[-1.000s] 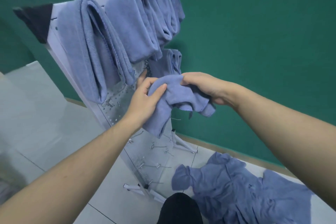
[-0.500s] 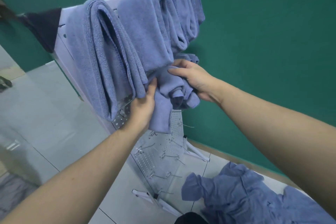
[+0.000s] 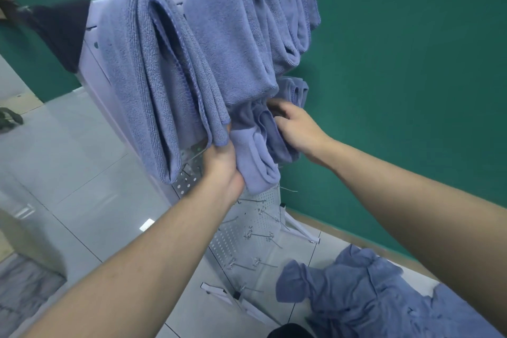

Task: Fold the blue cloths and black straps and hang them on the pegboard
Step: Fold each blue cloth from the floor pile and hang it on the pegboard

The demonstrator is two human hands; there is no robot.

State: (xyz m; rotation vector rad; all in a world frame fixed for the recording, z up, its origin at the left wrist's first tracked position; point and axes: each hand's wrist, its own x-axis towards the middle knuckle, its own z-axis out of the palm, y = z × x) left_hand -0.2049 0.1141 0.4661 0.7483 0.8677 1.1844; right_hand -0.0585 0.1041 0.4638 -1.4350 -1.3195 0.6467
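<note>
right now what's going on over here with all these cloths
A person is hanging a folded blue cloth on the pegboard, under the cloths already hung along its top. The left hand holds it from below; the right hand presses its upper folds toward the board. More cloths lie in a pile on the floor, and lower hooks stand bare.

Folded cloths [image 3: 170, 68] on pegboard [image 3: 247, 230]; cloth pile [image 3: 370, 296] on floor [image 3: 82, 186], right.

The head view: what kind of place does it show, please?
Probably a staged indoor work area, not a home: a white perforated metal pegboard with wire hooks standing on a grey tiled floor against a plain green wall.
</note>
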